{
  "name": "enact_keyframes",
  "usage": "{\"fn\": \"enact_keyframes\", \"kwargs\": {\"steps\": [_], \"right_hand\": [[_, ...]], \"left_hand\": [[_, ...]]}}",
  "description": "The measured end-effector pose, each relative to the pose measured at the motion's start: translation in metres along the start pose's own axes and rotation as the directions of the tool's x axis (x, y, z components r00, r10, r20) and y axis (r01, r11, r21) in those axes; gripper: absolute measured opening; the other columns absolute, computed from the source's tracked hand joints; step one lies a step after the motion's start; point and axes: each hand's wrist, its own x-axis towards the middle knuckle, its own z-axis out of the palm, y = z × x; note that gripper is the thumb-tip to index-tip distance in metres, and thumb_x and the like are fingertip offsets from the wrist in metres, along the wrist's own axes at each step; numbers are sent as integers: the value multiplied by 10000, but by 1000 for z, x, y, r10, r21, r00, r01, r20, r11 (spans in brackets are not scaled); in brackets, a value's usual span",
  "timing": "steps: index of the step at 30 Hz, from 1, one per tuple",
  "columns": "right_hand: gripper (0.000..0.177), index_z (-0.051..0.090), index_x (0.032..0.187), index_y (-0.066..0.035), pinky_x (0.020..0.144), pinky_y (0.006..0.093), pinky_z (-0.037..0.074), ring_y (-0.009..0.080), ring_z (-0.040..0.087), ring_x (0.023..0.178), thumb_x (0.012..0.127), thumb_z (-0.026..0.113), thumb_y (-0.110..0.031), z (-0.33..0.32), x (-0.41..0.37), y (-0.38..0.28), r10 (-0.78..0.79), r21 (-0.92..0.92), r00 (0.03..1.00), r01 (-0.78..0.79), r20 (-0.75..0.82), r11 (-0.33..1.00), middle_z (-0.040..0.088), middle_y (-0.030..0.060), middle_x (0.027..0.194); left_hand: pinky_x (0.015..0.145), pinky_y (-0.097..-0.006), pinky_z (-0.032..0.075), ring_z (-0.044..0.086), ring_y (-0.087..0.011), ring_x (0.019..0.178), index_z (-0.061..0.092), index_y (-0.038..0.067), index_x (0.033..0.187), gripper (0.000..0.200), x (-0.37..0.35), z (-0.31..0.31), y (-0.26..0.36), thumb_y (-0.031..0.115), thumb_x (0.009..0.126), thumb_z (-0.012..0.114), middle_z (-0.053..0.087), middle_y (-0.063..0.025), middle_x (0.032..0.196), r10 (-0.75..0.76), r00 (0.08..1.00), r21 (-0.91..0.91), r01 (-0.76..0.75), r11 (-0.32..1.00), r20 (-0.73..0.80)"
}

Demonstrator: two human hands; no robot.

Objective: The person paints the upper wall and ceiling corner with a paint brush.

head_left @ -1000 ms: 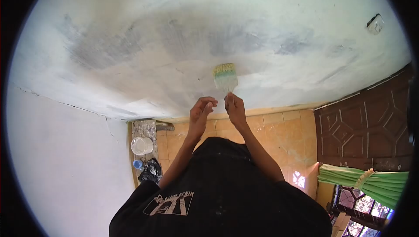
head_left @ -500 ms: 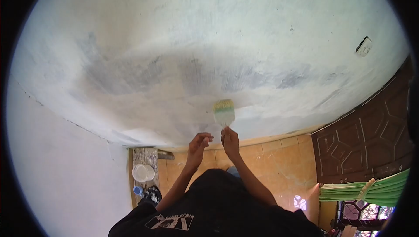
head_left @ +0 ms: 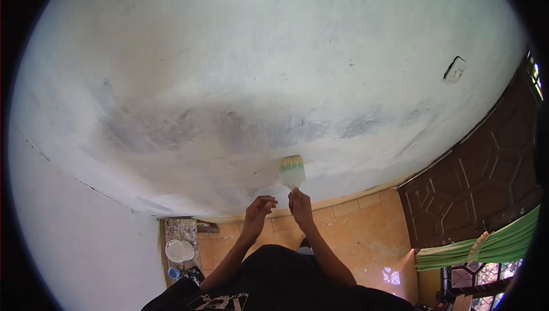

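Observation:
A wide paintbrush (head_left: 293, 171) with yellow-green bristles is upright in my right hand (head_left: 301, 208), whose fingers are wrapped round its handle. Its bristles are in front of the whitish wall (head_left: 343, 42); whether they touch it I cannot tell. Just left of the brush handle, my left hand (head_left: 260, 210) is raised with curled fingers and thumb close together. What those fingers hold, if anything, is too small to make out. Grey, streaky patches (head_left: 286, 131) mark the wall above the brush.
At lower left, a paint-spattered bench (head_left: 184, 228) bears a white tub (head_left: 179, 250) and a blue cup (head_left: 174, 273). A switch plate (head_left: 454, 70) is on the wall at upper right. A dark wooden door (head_left: 457, 179), green curtain (head_left: 486, 249) and orange tiled floor (head_left: 360, 231) also show.
The view has shifted, so the wall patches, both hands and the brush appear lower in the picture. The brush remains in my right hand, and my left hand is still curled.

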Motion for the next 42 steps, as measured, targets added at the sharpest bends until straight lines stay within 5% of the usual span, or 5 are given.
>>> {"fn": "enact_keyframes", "kwargs": {"steps": [10,17,26,33,42], "right_hand": [[507,382,653,-106,395,232,209,42,274,417,1021,340,-452,-38,64,-84,-369,99,929,368,-7,924,316,-53,503],[421,461,676,-63,436,263,280,85,380,460,1017,389,-298,-57,9,-22,109,141,994,-110,15,984,394,-20,550],[464,450,702,-81,426,228,238,47,306,450,1027,360,-399,-109,70,-83,-290,157,957,284,18,946,352,-48,529],[431,467,691,-80,438,253,277,66,342,468,1019,383,-348,-122,20,-11,61,127,994,-71,86,989,360,-45,543],[463,452,716,-73,428,236,258,49,329,459,1018,380,-416,-151,79,-93,-209,227,963,167,173,959,354,-46,538]], "left_hand": [[839,-292,438,568,-140,979,576,53,1104,230,18,34,1,235,970,534,631,-44,1043,11,1000,29,-11,1000,-15],[838,-297,442,568,-141,976,579,58,1101,232,21,57,-5,244,969,536,628,-42,1045,17,997,0,-18,1000,-78],[838,-299,446,571,-139,974,590,80,1096,221,28,96,-12,254,968,542,633,-38,1043,-1,997,21,3,1000,-82],[832,-287,448,572,-133,976,584,61,1107,228,40,124,-16,236,967,544,636,-42,1044,44,992,-37,-48,998,-117],[832,-293,446,573,-135,977,583,61,1097,226,44,156,-26,242,969,538,636,-37,1041,48,989,4,-48,999,-143]]}}
